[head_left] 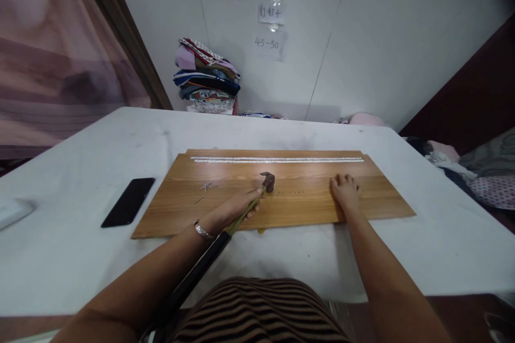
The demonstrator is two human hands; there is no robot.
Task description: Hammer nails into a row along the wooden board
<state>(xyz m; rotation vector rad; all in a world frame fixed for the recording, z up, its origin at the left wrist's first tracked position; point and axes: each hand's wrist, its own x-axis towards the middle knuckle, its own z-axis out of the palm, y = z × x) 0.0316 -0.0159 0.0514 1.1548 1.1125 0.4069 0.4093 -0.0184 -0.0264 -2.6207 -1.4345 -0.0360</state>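
Note:
My left hand point(242, 204) is wrapped round the upper handle of a hammer point(269, 182), close below its rusty claw head. The head is over the middle of a wooden board point(306, 209), and the long handle with its black grip runs back along my left forearm. Just right of the head, a short row of small dark nails or holes point(292, 192) shows in the wood. My right hand point(345, 188) rests on the board's right part, fingers spread slightly and lightly bent, holding nothing. Loose nails point(207, 186) lie in a small heap on the left part.
Two white measuring strips point(277, 160) run along the board's far edge. A black phone point(129, 202) lies left of the board on the white table point(80, 171). Folded clothes point(207, 77) are stacked at the back against the wall, and more cloth point(491, 187) lies at the right.

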